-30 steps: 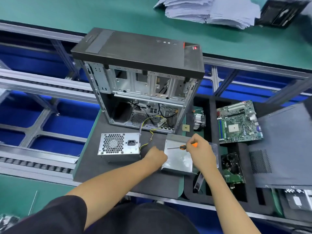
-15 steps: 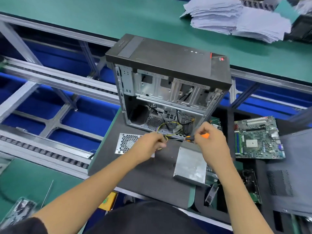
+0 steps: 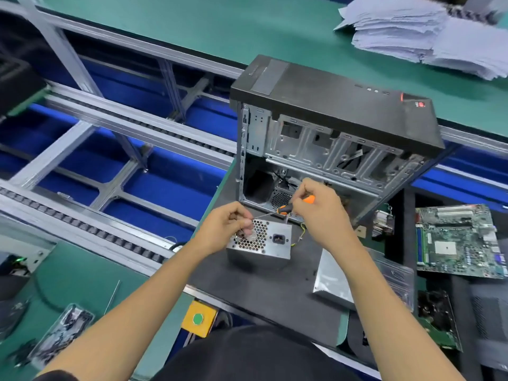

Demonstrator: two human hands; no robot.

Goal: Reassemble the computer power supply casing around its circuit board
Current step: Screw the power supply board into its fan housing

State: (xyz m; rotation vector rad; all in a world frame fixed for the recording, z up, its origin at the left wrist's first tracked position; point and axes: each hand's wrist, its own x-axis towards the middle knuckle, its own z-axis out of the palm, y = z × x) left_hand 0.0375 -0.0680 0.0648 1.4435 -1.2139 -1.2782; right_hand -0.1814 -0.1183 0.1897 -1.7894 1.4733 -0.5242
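Note:
The silver power supply stands on the dark mat, its honeycomb grille and power socket facing up. My left hand rests on the grille's left corner with fingers pinched together; whether a screw sits in them I cannot tell. My right hand grips an orange-and-black screwdriver, whose thin shaft points left toward my left fingertips. A loose silver casing cover lies on the mat to the right, partly under my right forearm. Yellow wires trail from the supply's right side.
An open computer tower stands just behind my hands. A green motherboard lies at the right, other boards below it. Paper stacks sit far back. A conveyor with blue bays runs at the left; a yellow button box is near me.
The camera view has swung left. My left hand left the silver cover and went to the power supply's grille. My right hand followed with the screwdriver.

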